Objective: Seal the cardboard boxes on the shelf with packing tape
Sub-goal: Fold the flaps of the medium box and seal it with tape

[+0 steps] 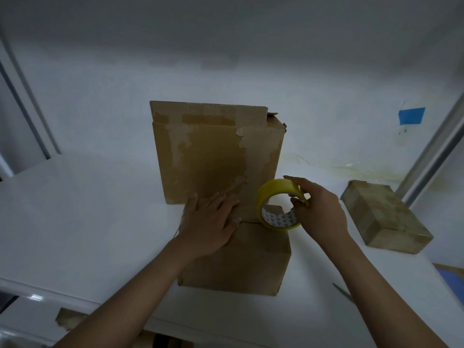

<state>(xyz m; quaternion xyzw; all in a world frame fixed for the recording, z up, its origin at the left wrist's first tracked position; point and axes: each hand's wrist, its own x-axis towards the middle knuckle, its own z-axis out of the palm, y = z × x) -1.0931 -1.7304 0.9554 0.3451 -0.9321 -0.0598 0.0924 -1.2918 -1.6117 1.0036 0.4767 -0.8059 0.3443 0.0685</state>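
On the white shelf (75, 222): taping the small brown cardboard box (241, 259).
Your flat left hand (211, 222) presses its flaps; right hand (319, 214) pinches the light, stiff yellow tape roll (276, 204) by its rim.

A white shelf (75, 222) stands before a dim white back wall (226, 59); a blue patch (411, 116) and yellowish stains (364, 169) mark the wall's right side.

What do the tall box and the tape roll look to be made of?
The tall box: brown corrugated cardboard, matte, surface torn pale where old tape peeled. The tape roll: glossy yellow plastic film, apparently, on a printed white card core.
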